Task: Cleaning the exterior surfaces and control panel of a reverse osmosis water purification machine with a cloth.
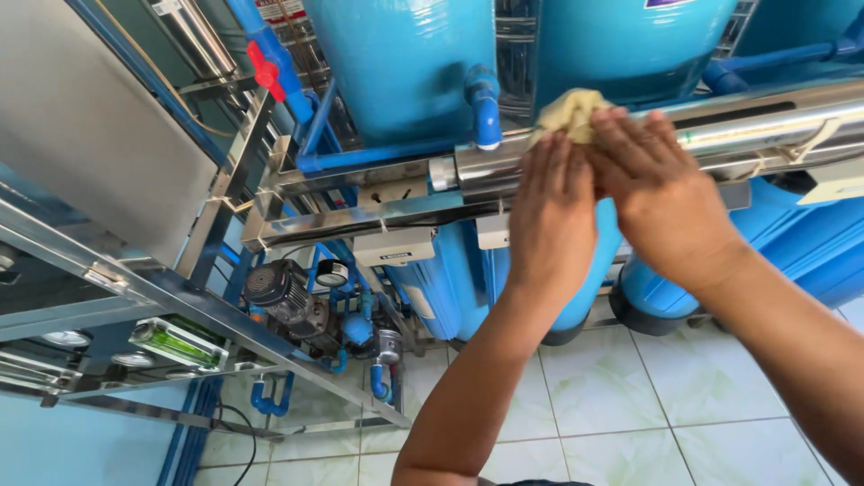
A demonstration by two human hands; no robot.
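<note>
A yellowish cloth (569,112) is pressed against a shiny horizontal steel tube (765,130) that runs across the upper right. My left hand (551,216) lies flat on the tube just below the cloth, fingers together and pointing up. Over the cloth from the right lies my right hand (661,193), its fingertips on the cloth's edge. Most of the cloth is hidden behind both hands.
Large blue tanks (396,63) stand behind the tube, joined by blue pipes (484,103) with a red valve handle (264,70). A steel frame (225,193), a pump motor (281,292) with gauges and a grey panel (85,117) fill the left. Pale floor tiles (612,396) lie below.
</note>
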